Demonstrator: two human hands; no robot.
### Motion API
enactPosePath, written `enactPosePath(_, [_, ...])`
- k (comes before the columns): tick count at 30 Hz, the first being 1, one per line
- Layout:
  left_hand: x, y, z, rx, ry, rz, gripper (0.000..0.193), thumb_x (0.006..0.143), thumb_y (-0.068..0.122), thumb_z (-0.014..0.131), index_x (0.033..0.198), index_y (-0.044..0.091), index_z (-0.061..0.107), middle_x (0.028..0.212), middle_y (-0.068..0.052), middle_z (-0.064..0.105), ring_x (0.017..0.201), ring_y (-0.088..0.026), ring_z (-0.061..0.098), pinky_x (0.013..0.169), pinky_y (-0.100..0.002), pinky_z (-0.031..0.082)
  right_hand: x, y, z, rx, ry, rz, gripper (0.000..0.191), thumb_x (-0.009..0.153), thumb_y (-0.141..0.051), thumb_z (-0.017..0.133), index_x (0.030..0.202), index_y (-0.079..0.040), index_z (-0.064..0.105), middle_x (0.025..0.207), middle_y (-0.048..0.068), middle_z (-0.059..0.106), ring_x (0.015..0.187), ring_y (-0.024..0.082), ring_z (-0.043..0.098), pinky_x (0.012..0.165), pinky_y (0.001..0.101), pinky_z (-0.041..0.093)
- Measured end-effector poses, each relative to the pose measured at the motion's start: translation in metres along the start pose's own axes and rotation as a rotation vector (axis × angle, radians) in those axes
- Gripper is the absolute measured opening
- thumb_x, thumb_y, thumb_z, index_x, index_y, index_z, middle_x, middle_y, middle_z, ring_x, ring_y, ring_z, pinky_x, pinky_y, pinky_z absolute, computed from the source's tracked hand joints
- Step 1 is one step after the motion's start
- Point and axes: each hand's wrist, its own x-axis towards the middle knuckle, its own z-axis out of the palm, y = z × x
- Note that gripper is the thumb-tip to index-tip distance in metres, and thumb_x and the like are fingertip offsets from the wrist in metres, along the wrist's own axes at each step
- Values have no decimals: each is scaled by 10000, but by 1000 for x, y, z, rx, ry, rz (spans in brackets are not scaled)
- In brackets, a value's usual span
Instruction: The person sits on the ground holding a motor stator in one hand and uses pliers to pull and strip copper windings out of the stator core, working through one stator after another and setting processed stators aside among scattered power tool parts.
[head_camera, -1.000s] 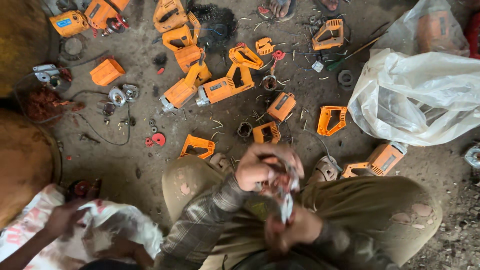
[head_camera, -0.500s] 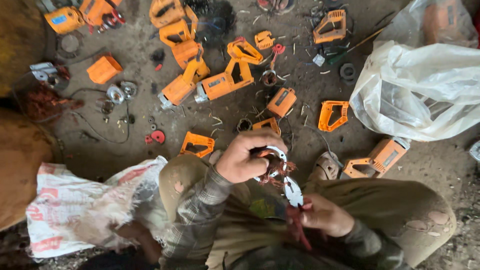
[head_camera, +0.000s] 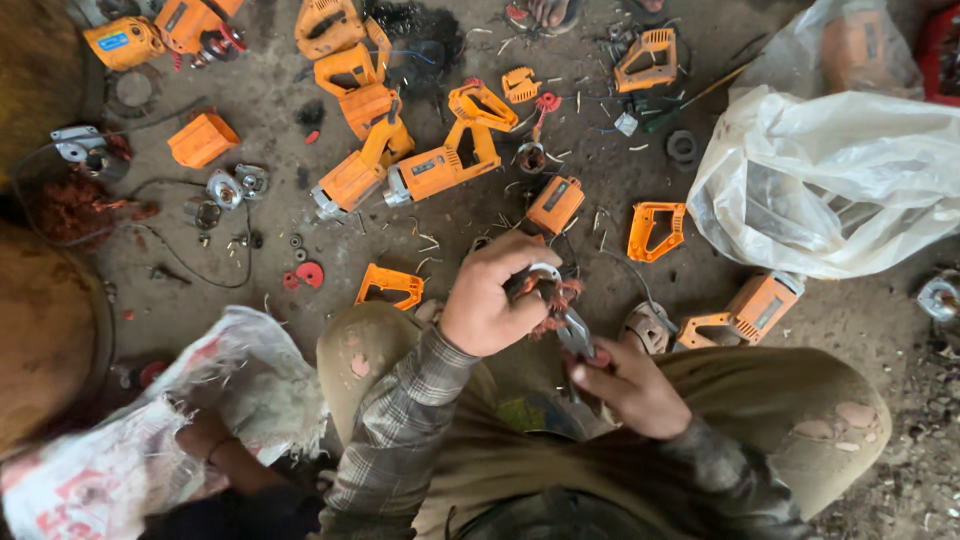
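Observation:
My left hand (head_camera: 493, 295) grips a round metal motor part wound with copper wire (head_camera: 547, 288), held up over my knees. My right hand (head_camera: 628, 385) is closed on the red handles of a pair of pliers (head_camera: 577, 335), whose jaws reach up into the copper winding. Both hands sit between my olive-trousered knees, above a dirty concrete floor (head_camera: 260, 100). My left sleeve is grey plaid.
Orange power-tool housings and handles (head_camera: 440, 165) lie scattered over the floor with screws, gears and a red disc (head_camera: 309, 274). A large white plastic bag (head_camera: 840, 180) sits at right. At lower left another person's hand (head_camera: 205, 435) holds a woven white sack (head_camera: 130, 450).
My hands have lowered slightly and the pliers now bite into the winding. The other person's white sack has shifted at lower left.

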Motion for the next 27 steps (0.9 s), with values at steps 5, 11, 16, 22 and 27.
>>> enactPosePath(5, [-1,1,1,93,39,-2,311,777,71,689,1087,52,674,1020,-115,666,921,-299,683,836,-362,559,8,-4,12,-59,160,83,186,906,-118,710,1051,-9,669,734,-18,542,651,79,475,566,275,410])
enactPosePath(11, [-4,0,10,171,76,-6,355,753,99,720,1100,44,676,1068,-139,649,936,-322,677,830,-386,564,11,-12,14,-117,204,47,167,882,-104,719,1022,-18,693,704,-23,601,646,69,527,587,280,468])
enactPosePath(16, [-5,-2,29,241,123,21,343,731,105,729,1065,36,693,1054,-129,674,945,-329,678,842,-396,560,17,-19,8,-353,242,-54,148,860,-118,754,935,-19,673,659,37,600,584,135,564,585,302,470])
enactPosePath(22, [-4,-11,34,82,144,-111,300,776,67,678,1072,25,703,1012,-117,690,893,-265,709,812,-349,575,14,-22,3,-231,227,-84,148,868,-105,723,987,-31,674,675,64,614,595,183,574,586,331,479])
enactPosePath(27, [-4,-21,30,-49,180,-211,280,770,33,621,1032,13,717,985,-96,717,856,-195,705,796,-299,566,6,-19,15,-551,386,-174,434,794,-121,773,1196,-18,644,875,137,657,729,289,624,679,375,517])
